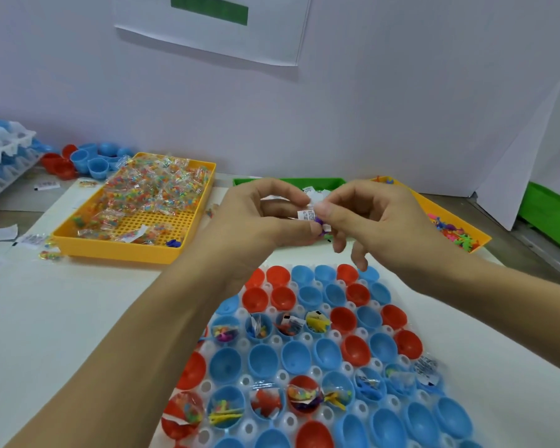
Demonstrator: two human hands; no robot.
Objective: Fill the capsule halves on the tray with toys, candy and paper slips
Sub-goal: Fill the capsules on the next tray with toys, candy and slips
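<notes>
1. Near: white tray [274, 339] holding red and blue capsule halves [262, 361], some filled.
2. Left hand [265, 215] pinches paper slips [307, 215] and a purple toy [318, 221].
3. Right hand [366, 215] pinches the same slips, above the tray's far edge.
4. Far left: yellow candy bin [136, 247].

Single head-worn view, looking forward and down, close over the tray [282, 376] (wide-angle), wall beyond

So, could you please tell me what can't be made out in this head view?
- Print on the paper slip: too small and blurred to read.
- Purple toy: mostly hidden by the fingers of the left hand and right hand.
- Green tray: contents hidden behind both hands.
- Capsule tray: near rows cut off by the bottom edge; left part covered by the left forearm.
- Wall sheet: top cut off by the frame edge.
</notes>
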